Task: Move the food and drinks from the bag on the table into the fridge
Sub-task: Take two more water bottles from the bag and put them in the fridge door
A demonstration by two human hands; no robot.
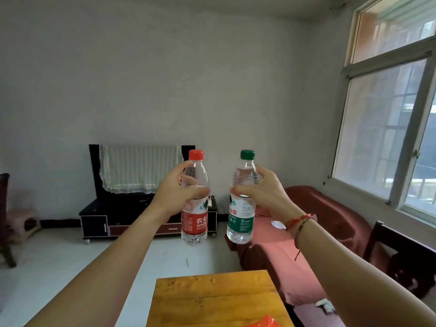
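Seemingly mid-carry, a person holds 2 water bottles up beyond the wooden table point(207, 300), left hand point(175, 192) fingers wrapped round the red-capped bottle point(194, 219), right hand point(262, 193) gripping the green-capped bottle point(240, 219). Next, likely: turning toward the fridge, not in view. An orange bag point(266, 321) edge lies on the table; a draped sofa point(330, 220) stands beneath the window point(389, 138).

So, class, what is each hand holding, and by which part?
The left hand holds the red-capped bottle, the right hand the green-capped bottle; each grip is round the bottle's upper body.
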